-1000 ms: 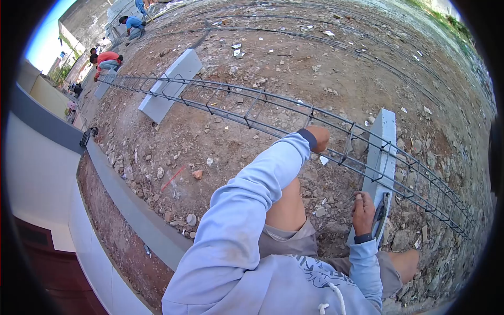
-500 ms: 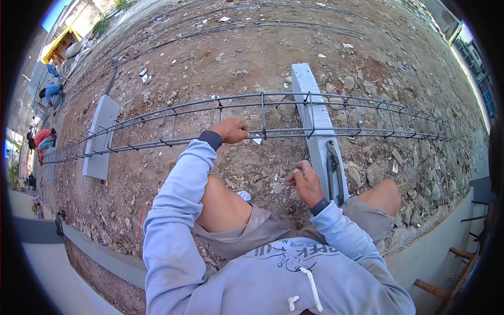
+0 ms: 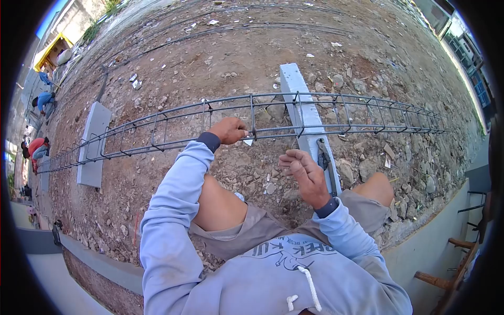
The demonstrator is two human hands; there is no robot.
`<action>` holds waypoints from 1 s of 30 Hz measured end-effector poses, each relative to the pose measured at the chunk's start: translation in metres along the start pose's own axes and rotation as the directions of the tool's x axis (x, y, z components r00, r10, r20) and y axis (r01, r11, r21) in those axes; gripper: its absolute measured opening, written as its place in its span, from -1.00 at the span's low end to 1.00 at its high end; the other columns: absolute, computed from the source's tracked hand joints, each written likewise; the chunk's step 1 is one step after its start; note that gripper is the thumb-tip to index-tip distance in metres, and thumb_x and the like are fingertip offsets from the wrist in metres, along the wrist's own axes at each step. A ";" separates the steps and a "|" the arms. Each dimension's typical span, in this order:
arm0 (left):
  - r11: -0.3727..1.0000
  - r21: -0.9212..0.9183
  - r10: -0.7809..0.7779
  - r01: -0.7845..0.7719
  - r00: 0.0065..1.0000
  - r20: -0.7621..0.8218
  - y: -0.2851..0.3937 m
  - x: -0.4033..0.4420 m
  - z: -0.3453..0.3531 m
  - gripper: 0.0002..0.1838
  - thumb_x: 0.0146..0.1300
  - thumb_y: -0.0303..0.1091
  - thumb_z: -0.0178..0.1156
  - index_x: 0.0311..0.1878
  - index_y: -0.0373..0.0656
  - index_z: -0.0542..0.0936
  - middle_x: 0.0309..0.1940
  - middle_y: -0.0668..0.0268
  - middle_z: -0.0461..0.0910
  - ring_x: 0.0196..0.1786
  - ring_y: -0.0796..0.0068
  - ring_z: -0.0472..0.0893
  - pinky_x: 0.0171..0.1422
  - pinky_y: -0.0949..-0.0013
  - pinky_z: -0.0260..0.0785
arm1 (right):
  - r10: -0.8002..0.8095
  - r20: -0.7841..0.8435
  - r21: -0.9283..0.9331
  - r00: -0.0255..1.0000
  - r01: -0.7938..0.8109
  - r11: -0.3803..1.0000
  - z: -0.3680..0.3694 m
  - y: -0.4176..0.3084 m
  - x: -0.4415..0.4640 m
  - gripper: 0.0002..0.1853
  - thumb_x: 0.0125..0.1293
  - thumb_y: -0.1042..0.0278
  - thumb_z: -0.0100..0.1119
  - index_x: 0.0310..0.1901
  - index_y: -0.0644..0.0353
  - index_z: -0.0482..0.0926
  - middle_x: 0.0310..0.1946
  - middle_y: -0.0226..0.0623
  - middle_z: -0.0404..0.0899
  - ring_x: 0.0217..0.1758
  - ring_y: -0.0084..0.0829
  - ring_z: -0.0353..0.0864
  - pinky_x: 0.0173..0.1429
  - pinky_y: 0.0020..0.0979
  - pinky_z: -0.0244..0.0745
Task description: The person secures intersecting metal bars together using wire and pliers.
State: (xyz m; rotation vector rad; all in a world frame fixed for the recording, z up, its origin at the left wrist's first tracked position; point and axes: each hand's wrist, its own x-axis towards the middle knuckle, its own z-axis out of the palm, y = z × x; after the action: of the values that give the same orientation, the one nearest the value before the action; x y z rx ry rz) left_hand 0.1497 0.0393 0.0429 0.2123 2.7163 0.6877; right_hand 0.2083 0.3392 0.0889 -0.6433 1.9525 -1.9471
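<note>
A long rebar cage [image 3: 278,129] of dark bars and square stirrups runs across the view, resting on pale blocks. My left hand [image 3: 229,130] is closed over its lower near bar, just left of a stirrup; what its fingertips pinch is hidden. My right hand [image 3: 307,177] is raised below the cage, beside the nearer block [image 3: 294,79]. Its fingers are bent and pressed together near the thumb; anything between them is too small to name. A dark metal tool like pincers [image 3: 326,165] lies on the near end of that block, right of my right hand.
Another pale block [image 3: 94,142] supports the cage at left. A person in red [image 3: 38,147] bends at its far left end, with another in blue [image 3: 44,101] behind. Loose bars [image 3: 236,26] lie on the rubble-strewn ground. A low wall [image 3: 430,236] runs behind me at right.
My right hand has risen toward the cage and its fingers have straightened somewhat. My left hand is slightly closer to the stirrup. The whole view has shifted a little left.
</note>
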 end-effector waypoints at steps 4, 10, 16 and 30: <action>1.000 -0.022 -0.009 0.009 1.000 -0.009 -0.003 0.001 0.002 -0.62 0.19 -0.05 0.12 -0.20 -0.22 0.63 -0.33 -0.01 0.61 -0.21 0.00 0.58 -0.11 0.10 0.37 | -0.180 0.029 -0.034 0.983 0.181 0.983 0.007 -0.025 -0.007 -0.64 0.32 0.50 0.01 0.13 0.42 0.35 0.00 -0.01 0.55 0.13 -0.23 0.56 0.12 -0.38 0.49; 0.994 -0.107 0.027 -0.028 1.000 -0.011 0.015 -0.004 -0.002 -0.51 0.24 0.09 0.09 -0.10 -0.18 0.63 -0.27 -0.01 0.63 -0.17 -0.01 0.59 -0.07 0.12 0.38 | -0.155 0.102 -0.332 0.983 0.181 0.926 -0.006 -0.021 -0.018 -0.66 0.14 0.70 0.05 0.00 0.35 0.49 -0.08 -0.04 0.56 -0.02 -0.18 0.60 0.01 -0.37 0.50; 1.000 -0.011 -0.017 0.017 1.000 0.013 0.020 0.002 -0.007 -0.49 0.25 0.11 0.07 -0.17 -0.22 0.64 -0.33 -0.03 0.61 -0.22 -0.01 0.59 -0.14 0.11 0.38 | -0.504 -0.012 -0.582 0.864 0.404 0.706 -0.001 -0.050 -0.003 -0.71 0.11 0.70 0.08 -0.11 0.26 0.58 -0.35 -0.16 0.59 -0.30 -0.24 0.60 -0.15 -0.37 0.48; 0.998 -0.069 0.007 -0.007 1.000 -0.011 0.011 0.009 -0.003 -0.50 0.21 0.05 0.15 -0.47 -0.31 0.54 -0.61 0.05 0.48 -0.50 0.17 0.46 -0.36 0.14 0.26 | 0.539 -0.176 0.029 0.824 -0.543 0.839 0.043 0.114 0.037 -0.83 0.21 0.41 0.07 -0.36 0.32 0.60 -0.61 -0.31 0.51 -0.55 -0.56 0.45 -0.47 -0.43 0.31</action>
State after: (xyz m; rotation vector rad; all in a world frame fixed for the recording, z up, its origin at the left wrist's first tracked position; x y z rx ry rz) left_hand 0.1413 0.0497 0.0483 0.2022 2.6983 0.7854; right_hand 0.1885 0.2806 -0.0219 0.1004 1.9751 -1.6578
